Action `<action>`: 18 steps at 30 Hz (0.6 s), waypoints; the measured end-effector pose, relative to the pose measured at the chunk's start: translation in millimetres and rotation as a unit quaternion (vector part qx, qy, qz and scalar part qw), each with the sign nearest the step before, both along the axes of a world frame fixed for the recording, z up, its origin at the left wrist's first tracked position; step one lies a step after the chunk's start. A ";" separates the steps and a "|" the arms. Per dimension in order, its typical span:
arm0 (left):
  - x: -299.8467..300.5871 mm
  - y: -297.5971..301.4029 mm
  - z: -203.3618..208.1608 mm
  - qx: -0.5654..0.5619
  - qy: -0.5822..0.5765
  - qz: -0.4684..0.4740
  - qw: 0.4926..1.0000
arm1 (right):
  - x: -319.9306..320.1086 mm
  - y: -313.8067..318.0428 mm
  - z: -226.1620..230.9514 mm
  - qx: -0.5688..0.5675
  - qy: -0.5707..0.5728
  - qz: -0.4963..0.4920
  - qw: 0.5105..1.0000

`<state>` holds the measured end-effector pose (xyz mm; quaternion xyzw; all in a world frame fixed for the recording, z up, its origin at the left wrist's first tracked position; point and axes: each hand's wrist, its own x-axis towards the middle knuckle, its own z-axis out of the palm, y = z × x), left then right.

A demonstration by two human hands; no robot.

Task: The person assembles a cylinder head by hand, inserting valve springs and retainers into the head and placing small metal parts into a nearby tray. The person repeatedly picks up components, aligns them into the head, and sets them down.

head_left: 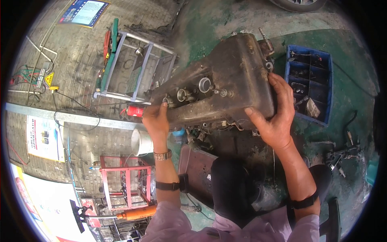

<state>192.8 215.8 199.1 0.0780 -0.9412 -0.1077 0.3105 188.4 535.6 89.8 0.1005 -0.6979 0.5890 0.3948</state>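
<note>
A long, grimy engine valve cover point(242, 92) fills the middle of the view, tilted with its right end farther up. A row of round openings with metal rims point(204, 84) runs along its recessed centre. My left hand point(156, 123) grips its left end, the thumb by the leftmost opening. At the right end, my right hand point(278, 121) clasps the corner, thumb on the near face and fingers round the far side. Dirty metal parts point(198, 140) show below the cover's near edge; whether they join it I cannot tell.
To the right lies a blue divided bin point(331, 86) with small parts. Loose metal parts point(344, 155) lie on the green floor nearby. A brown tray point(193, 165) sits by my knees. At left stand a metal rack point(137, 68), a red frame point(125, 181), a white bucket point(141, 142) and a fire extinguisher point(135, 111).
</note>
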 end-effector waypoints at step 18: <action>0.7 -4.6 -0.9 0.018 -0.037 -0.029 0.999 | -1.4 -0.9 -1.7 0.000 0.006 -0.007 1.000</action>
